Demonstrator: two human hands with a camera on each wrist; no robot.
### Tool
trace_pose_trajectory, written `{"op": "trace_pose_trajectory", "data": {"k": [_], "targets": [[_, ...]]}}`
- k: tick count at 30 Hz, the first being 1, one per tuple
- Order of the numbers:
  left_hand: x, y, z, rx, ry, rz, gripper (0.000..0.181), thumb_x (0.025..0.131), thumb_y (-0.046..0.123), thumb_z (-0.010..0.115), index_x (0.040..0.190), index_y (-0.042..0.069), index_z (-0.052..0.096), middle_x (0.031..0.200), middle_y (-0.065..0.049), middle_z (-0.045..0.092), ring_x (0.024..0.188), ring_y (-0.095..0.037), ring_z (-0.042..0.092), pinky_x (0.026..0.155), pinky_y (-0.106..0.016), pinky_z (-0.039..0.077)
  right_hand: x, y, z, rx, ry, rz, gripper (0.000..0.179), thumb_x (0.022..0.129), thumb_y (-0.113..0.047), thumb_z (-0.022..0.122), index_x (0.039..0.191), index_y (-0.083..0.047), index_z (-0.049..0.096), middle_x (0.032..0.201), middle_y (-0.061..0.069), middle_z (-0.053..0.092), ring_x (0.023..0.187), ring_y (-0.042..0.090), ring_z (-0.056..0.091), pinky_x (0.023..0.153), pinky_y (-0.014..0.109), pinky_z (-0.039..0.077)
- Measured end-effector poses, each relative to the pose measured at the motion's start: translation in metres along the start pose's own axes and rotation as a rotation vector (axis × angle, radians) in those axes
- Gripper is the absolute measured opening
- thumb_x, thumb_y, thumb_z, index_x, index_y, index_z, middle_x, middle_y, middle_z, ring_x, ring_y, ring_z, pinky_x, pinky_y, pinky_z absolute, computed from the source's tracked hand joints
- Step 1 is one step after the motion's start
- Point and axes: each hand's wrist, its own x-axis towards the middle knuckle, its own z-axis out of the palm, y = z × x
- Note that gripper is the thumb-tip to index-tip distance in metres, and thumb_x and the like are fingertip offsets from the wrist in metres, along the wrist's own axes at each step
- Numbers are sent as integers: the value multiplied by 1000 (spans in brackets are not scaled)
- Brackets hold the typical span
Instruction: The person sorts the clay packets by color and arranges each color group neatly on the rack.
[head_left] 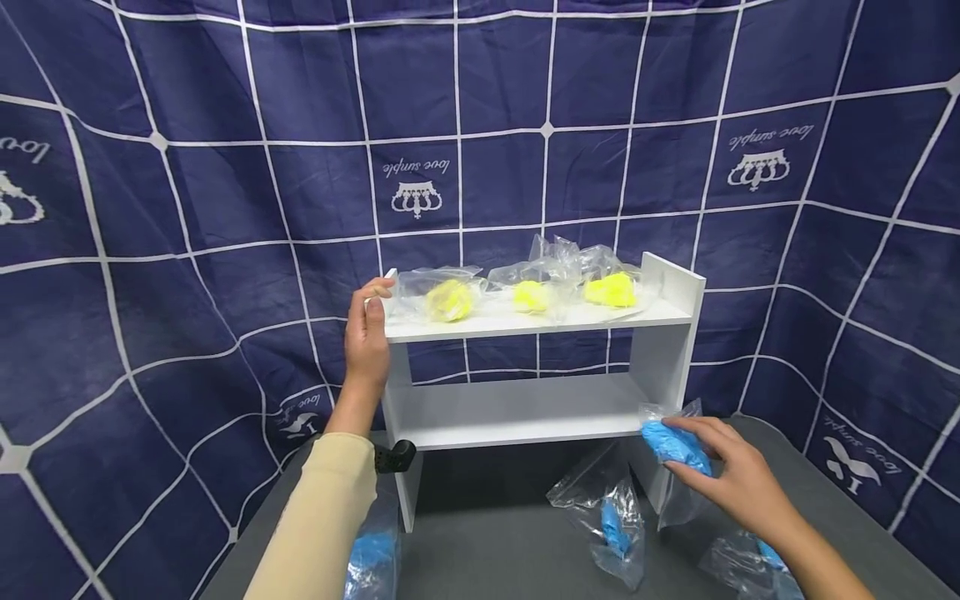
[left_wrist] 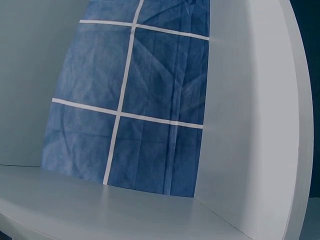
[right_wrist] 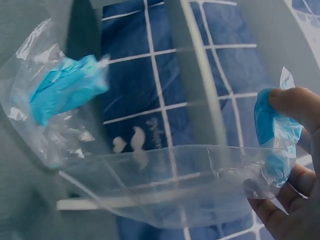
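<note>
My right hand pinches a clear plastic bag with a crumpled blue lump in it, thumb below and fingers above, by the right front corner of the shelf's lower board. In the right wrist view the bag's loose clear part hangs out to the left of the hand. My left hand grips the top of the left side panel of the white two-tier shelf, fingers bent over its edge. Several clear bags with yellow lumps lie in a row on the top board.
A bagged blue lump lies on the dark table under the shelf's right end. Another bag is partly behind the right forearm, and one more lies beside the left sleeve. Blue grid-patterned cloth hangs behind and at both sides.
</note>
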Motion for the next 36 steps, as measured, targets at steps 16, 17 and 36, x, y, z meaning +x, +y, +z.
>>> {"op": "trace_pose_trajectory", "data": {"k": [16,17,36], "targets": [[0,-4,-1,-4,-5,27,31,106,15,37,104,-13,50,124,-27,59,125,-12,53,112,-29,33,56,-41,-2,102,15,-65,54,80,-13,84,130,-22,65,125,2,64,104,-11,50,83,3,42],[0,-4,-1,-3,-5,28,31,106,15,37,104,-13,49,124,-27,59,126,-13,53,112,-29,33,60,-43,-1,104,16,-75,54,80,-12,84,130,-21,65,126,3,64,105,-10,50,83,3,42],[0,-1,-1,6,-10,7,29,106,12,36,105,-13,49,127,-28,58,128,-14,52,113,-28,32,115,-33,53,76,-167,24,44,87,-22,77,127,-10,66,134,20,61,117,40,60,93,56,50]]}}
